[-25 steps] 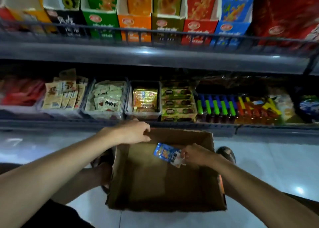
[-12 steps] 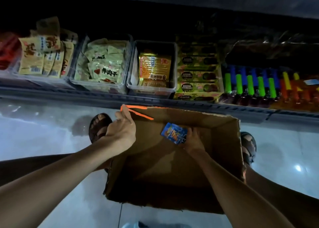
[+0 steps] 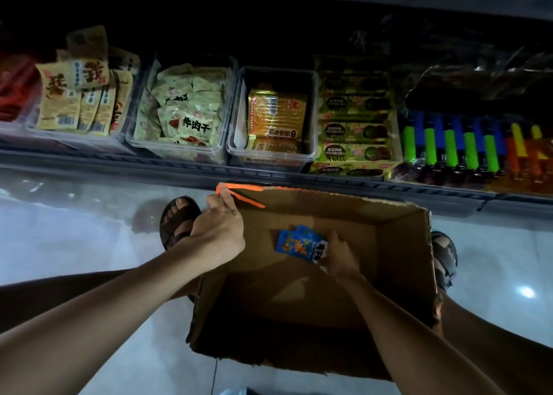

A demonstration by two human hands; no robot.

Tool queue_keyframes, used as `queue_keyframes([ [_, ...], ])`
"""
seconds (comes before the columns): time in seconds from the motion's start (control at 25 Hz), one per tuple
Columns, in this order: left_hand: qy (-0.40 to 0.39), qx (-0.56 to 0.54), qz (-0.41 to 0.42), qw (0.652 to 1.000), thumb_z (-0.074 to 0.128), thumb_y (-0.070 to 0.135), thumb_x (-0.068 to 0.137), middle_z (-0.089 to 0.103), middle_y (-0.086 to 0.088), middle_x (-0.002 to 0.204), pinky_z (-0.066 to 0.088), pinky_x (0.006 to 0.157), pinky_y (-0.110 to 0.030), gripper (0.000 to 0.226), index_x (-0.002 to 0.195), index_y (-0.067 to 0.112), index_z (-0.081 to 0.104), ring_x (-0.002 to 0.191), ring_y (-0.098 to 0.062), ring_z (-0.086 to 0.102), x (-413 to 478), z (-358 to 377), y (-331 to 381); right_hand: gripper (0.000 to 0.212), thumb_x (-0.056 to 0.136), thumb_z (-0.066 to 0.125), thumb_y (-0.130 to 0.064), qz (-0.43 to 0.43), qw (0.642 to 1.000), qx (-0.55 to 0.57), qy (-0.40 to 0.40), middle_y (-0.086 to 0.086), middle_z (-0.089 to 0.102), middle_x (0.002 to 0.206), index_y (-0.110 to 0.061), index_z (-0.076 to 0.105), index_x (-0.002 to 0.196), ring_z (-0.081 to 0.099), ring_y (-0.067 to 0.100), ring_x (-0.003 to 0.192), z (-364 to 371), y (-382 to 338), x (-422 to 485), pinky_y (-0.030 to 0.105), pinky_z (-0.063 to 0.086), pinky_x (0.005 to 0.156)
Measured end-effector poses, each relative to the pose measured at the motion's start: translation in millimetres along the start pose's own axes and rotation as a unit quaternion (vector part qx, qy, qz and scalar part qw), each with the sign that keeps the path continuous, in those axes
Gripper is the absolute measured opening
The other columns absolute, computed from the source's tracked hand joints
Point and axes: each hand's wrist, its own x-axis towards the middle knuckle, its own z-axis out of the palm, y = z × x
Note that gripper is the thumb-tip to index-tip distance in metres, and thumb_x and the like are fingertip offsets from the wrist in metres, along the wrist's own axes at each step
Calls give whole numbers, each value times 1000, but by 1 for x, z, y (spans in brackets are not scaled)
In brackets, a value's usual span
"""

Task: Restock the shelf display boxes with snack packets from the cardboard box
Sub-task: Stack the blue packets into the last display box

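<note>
An open brown cardboard box (image 3: 398, 245) stands on the floor in front of the bottom shelf. My left hand (image 3: 220, 230) grips its far-left corner by a strip of orange tape (image 3: 239, 192). Inside the box my right hand (image 3: 339, 255) holds blue snack packets (image 3: 299, 243) just above the bottom. On the shelf stand clear display boxes: one with pale green jerky packets (image 3: 182, 116), one half full of gold packets (image 3: 276, 116), one with tan packets (image 3: 80, 95).
Green cartons (image 3: 354, 131) and a row of bright green, blue and orange items (image 3: 454, 146) fill the shelf to the right. My sandalled feet (image 3: 176, 218) flank the box on a glossy white tiled floor (image 3: 74, 239). A dark shelf edge (image 3: 119, 162) runs across.
The view has dropped from the upper shelf to the bottom shelf and box. My left hand shifted along the rim to the taped corner. My right hand sank lower with the packets.
</note>
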Motion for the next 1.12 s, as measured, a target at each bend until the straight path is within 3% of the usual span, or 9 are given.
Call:
queue_keyframes([
  [0.2, 5, -33, 2, 999, 54, 28, 95, 28, -23, 148, 40, 96, -38, 72, 148, -1, 15, 129, -33, 44, 2, 7, -4, 29, 83, 75, -33, -56, 994, -64, -63, 6, 73, 105, -15, 70, 105, 69, 18, 93, -40, -14, -29, 23, 42, 66],
  [0.32, 1, -54, 3, 999, 56, 36, 93, 20, -27, 153, 37, 102, -44, 86, 151, 1, 4, 135, -37, 36, 0, 5, -6, 27, 84, 76, -22, -100, 982, 61, -150, 6, 74, 108, -16, 71, 109, 70, 14, 91, -103, -16, -52, 26, 53, 73],
  [0.4, 38, -100, 33, 994, 56, 43, 93, 6, -26, 157, 31, 109, -46, 92, 153, 6, -4, 142, -38, 24, -5, -6, -1, 27, 83, 77, -14, -131, 969, 136, -162, 10, 74, 107, -10, 71, 109, 71, 21, 95, -161, -18, -79, 40, 58, 84],
  [0.44, 76, -162, 65, 982, 56, 43, 93, 14, -22, 157, 31, 110, -46, 87, 153, 10, 3, 140, -36, 28, -10, -16, 5, 27, 83, 77, -13, -152, 964, 152, -159, 10, 74, 105, -9, 70, 109, 71, 22, 96, -190, -20, -97, 45, 57, 86],
  [0.56, 71, -448, 176, 874, 52, 36, 98, 59, -11, 127, 49, 96, -43, 40, 132, 17, 45, 111, -23, 61, -38, -69, 24, 30, 85, 76, -15, -188, 955, 174, -152, -1, 76, 100, -19, 69, 114, 72, 15, 93, -270, -28, -150, 37, 60, 81],
  [0.68, -36, -591, 263, 762, 58, 22, 95, 70, 4, 77, 57, 59, -25, 17, 111, 17, 58, 63, -4, 65, -83, -126, 36, 27, 85, 74, -9, -208, 947, 205, -137, 8, 76, 100, -10, 68, 111, 73, 22, 91, -329, -36, -199, 40, 60, 82],
  [0.76, -84, -585, 311, 745, 62, 13, 91, 69, 5, 72, 60, 58, -28, 23, 115, 14, 59, 60, -5, 65, -102, -151, 38, 25, 84, 72, -4, -235, 930, 245, -144, 16, 74, 102, -3, 67, 108, 72, 23, 87, -354, -40, -227, 37, 60, 78],
  [0.92, -130, -624, 322, 700, 55, -2, 91, 71, -10, 95, 61, 56, -30, 29, 118, 8, 62, 69, -17, 71, -116, -177, 41, 32, 79, 75, -2, -246, 923, 278, -97, 12, 75, 97, -8, 65, 109, 73, 22, 85, -370, -39, -250, 31, 60, 69],
  [1.12, -110, -690, 271, 662, 57, -3, 89, 74, -8, 81, 59, 51, -28, 15, 102, 1, 65, 67, -15, 72, -111, -186, 57, 64, 59, 83, -12, -181, 844, 488, 127, 7, 75, 78, -8, 62, 119, 74, 21, 74, -369, -31, -233, 33, 60, 67],
])
